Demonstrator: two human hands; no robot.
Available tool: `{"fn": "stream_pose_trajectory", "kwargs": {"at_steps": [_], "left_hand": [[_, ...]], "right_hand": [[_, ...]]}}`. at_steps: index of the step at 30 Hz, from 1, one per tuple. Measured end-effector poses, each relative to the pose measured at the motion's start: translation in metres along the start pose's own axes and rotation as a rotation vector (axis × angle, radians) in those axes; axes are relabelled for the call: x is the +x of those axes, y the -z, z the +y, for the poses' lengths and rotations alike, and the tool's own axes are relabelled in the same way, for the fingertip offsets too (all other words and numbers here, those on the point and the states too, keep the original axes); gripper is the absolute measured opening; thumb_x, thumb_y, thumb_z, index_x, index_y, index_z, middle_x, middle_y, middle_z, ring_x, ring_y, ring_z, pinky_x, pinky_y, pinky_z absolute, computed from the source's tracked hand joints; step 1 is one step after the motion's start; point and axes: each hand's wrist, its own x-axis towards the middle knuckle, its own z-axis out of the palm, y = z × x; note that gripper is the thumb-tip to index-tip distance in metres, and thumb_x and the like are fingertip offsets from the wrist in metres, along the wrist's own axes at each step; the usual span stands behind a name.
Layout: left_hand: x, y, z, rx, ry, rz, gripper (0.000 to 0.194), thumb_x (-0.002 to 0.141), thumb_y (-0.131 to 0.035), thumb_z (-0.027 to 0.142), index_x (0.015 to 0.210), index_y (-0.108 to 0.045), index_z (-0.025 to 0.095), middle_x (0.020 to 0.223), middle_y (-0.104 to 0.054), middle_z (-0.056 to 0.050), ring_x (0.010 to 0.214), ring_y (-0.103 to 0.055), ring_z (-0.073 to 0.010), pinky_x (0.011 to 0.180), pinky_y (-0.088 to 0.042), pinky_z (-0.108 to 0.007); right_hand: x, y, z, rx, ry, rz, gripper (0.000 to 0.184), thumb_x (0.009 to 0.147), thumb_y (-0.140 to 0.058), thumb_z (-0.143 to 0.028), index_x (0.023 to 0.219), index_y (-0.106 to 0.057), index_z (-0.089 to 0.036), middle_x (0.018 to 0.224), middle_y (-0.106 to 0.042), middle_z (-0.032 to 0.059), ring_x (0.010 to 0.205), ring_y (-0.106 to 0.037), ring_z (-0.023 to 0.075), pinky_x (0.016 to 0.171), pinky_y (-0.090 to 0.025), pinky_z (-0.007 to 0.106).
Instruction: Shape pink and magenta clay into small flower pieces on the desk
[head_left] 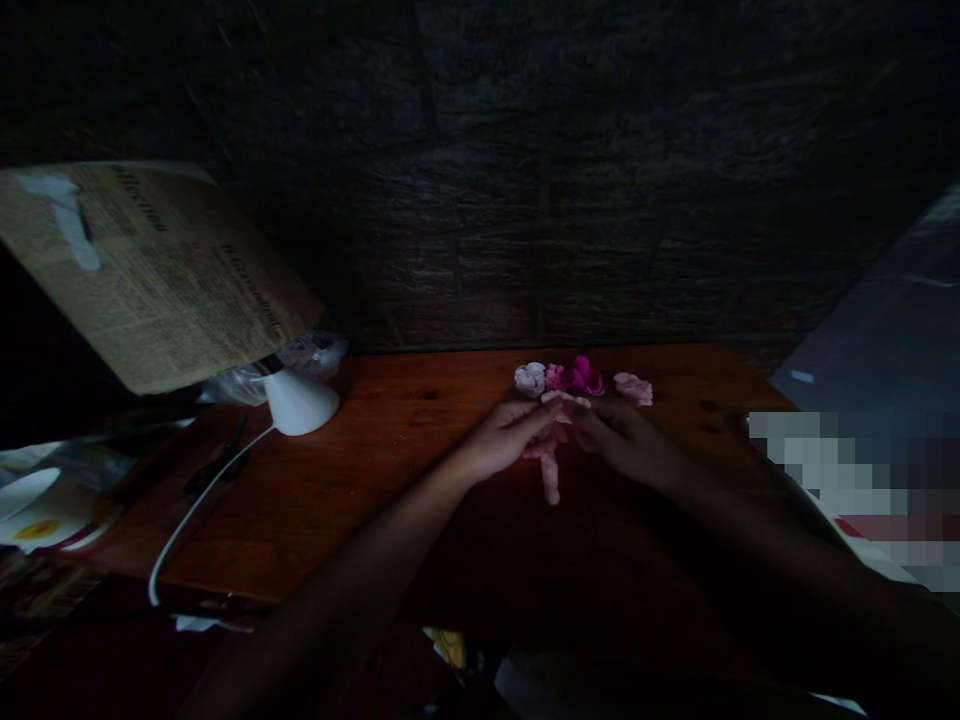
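A big dark wall [480, 200] goes up behind everything, and in front of it is the brown wooden surface [390, 500]. On the far left there is a lamp with a newspaper-print shade [180, 280] and a white base [300, 402]. Black scissors [221, 465] lie near its white cord [184, 510]. The person's left hand [506, 438] and right hand [626, 435] are close together over the surface. The left thumb and fingers pinch one end of a pale pink piece [566, 402], and the right fingers pinch its other end, though that side is very dim. So the piece sits right between the hands, its long way going sideways from one to the other, and neither hand is nearer. Past it, by the wall, are a white frilly bit [529, 378], a small pink one [555, 376] and a bright purple-pink one [586, 376]. A pale frilly bit [634, 388] sits apart, to the right. Below the fingers, a thin pink stick [551, 475] points toward the person; I can't tell if anything holds it.
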Motion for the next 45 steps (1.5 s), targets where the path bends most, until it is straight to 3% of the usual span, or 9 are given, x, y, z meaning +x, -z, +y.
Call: {"fn": "stream_pose_trajectory", "kwargs": {"at_steps": [6, 13, 22, 27, 33, 36, 41, 45], "left_hand": [[0.002, 0.004, -0.005, 0.021, -0.044, 0.076, 0.050, 0.076, -0.063, 0.064, 0.068, -0.052, 0.015, 0.057, -0.042, 0.006, 0.049, -0.035, -0.0048, 0.050, -0.027, -0.022], [0.001, 0.005, -0.008, 0.208, -0.120, 0.124, 0.051, 0.083, -0.055, 0.062, 0.062, -0.048, 0.017, 0.056, -0.041, 0.005, 0.052, -0.036, -0.0067, 0.054, -0.030, -0.023], [0.001, 0.001, -0.009, 0.067, -0.083, 0.061, 0.049, 0.083, -0.059, 0.063, 0.090, -0.063, 0.014, 0.062, -0.045, 0.005, 0.052, -0.041, -0.0053, 0.050, -0.028, -0.020], [0.002, 0.001, -0.007, 0.055, -0.069, 0.123, 0.048, 0.078, -0.063, 0.062, 0.083, -0.060, 0.014, 0.060, -0.044, 0.006, 0.051, -0.039, -0.0053, 0.051, -0.030, -0.020], [-0.001, 0.002, -0.003, 0.140, -0.179, 0.105, 0.043, 0.082, -0.062, 0.057, 0.076, -0.060, 0.015, 0.056, -0.045, 0.005, 0.051, -0.042, -0.0069, 0.053, -0.031, -0.022], [0.000, 0.000, -0.002, 0.098, -0.200, 0.135, 0.043, 0.081, -0.064, 0.058, 0.075, -0.059, 0.016, 0.055, -0.043, 0.007, 0.049, -0.037, -0.0056, 0.052, -0.029, -0.022], [0.004, -0.004, -0.006, -0.085, -0.103, 0.149, 0.050, 0.075, -0.066, 0.064, 0.077, -0.052, 0.017, 0.055, -0.038, 0.009, 0.045, -0.029, -0.0035, 0.046, -0.023, -0.020], [0.004, -0.004, -0.010, -0.026, -0.051, 0.082, 0.053, 0.076, -0.063, 0.068, 0.075, -0.051, 0.016, 0.059, -0.042, 0.007, 0.046, -0.034, -0.0033, 0.046, -0.026, -0.019]], "right_hand": [[0.000, -0.005, 0.000, 0.175, -0.088, 0.039, 0.055, 0.083, -0.047, -0.073, 0.069, -0.047, -0.021, 0.059, -0.039, -0.0048, 0.049, -0.032, 0.0084, 0.044, -0.026, 0.023], [0.002, 0.001, 0.004, 0.000, 0.000, 0.013, 0.051, 0.088, -0.048, -0.067, 0.072, -0.055, -0.019, 0.054, -0.041, -0.0056, 0.047, -0.035, 0.0092, 0.046, -0.030, 0.024], [0.001, -0.003, 0.001, -0.069, 0.038, 0.073, 0.053, 0.091, -0.041, -0.067, 0.070, -0.053, -0.020, 0.057, -0.046, -0.0029, 0.051, -0.041, 0.0116, 0.049, -0.033, 0.026], [0.002, -0.005, 0.006, -0.031, -0.090, 0.103, 0.062, 0.090, -0.034, -0.074, 0.062, -0.048, -0.020, 0.054, -0.044, -0.0032, 0.049, -0.040, 0.0108, 0.050, -0.034, 0.027], [0.001, -0.005, 0.003, 0.075, -0.015, 0.000, 0.051, 0.091, -0.043, -0.069, 0.075, -0.051, -0.021, 0.057, -0.043, -0.0052, 0.049, -0.037, 0.0098, 0.048, -0.033, 0.025], [0.002, -0.006, 0.005, 0.136, -0.017, 0.013, 0.048, 0.091, -0.046, -0.066, 0.078, -0.051, -0.021, 0.058, -0.040, -0.0062, 0.049, -0.035, 0.0091, 0.046, -0.030, 0.024], [0.004, -0.008, 0.013, 0.139, -0.005, 0.094, 0.048, 0.089, -0.049, -0.067, 0.081, -0.053, -0.020, 0.060, -0.039, -0.0063, 0.050, -0.035, 0.0087, 0.045, -0.027, 0.023], [0.004, -0.009, 0.008, 0.089, -0.061, 0.124, 0.052, 0.088, -0.045, -0.071, 0.074, -0.049, -0.021, 0.056, -0.042, -0.0057, 0.048, -0.037, 0.0094, 0.046, -0.030, 0.025]]}}
